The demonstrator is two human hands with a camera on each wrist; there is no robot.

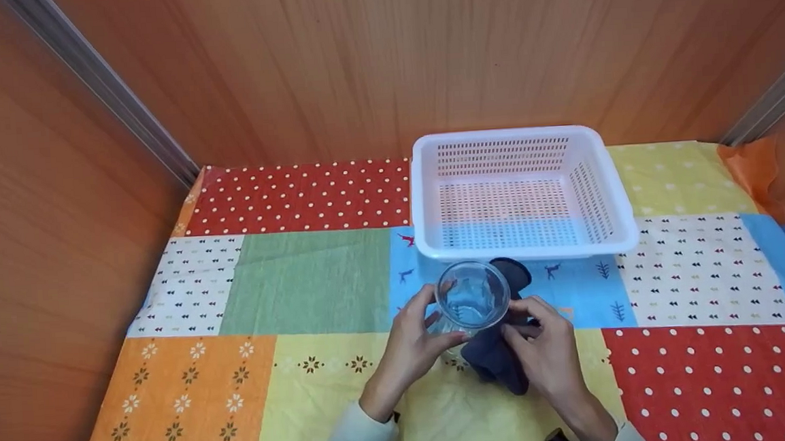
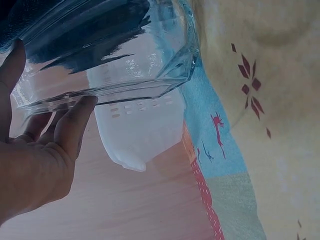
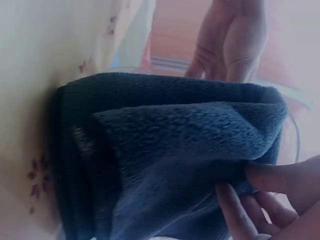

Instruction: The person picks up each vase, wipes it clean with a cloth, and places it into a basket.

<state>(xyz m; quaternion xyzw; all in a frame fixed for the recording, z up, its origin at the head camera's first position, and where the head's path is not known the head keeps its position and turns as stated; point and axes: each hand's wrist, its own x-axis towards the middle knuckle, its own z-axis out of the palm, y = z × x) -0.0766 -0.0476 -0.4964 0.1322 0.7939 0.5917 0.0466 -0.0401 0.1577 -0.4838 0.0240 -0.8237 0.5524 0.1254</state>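
Head: left hand (image 1: 410, 342) curls round glass (image 1: 472, 299), right hand (image 1: 551, 348) pinches cloth (image 1: 498, 363).

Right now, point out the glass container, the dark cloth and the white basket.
Glass container (image 1: 472, 297), head view: inside, seen through its round mouth.
Dark cloth (image 3: 180, 135), right wrist view: its folded-over layer.
White basket (image 1: 524, 251), head view: the near rim.

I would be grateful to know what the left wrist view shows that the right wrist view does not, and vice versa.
Only the left wrist view shows the white basket. Only the right wrist view shows the right hand, pinching the dark blue cloth. Both share that cloth, the left hand, the glass and the patterned tablecloth.
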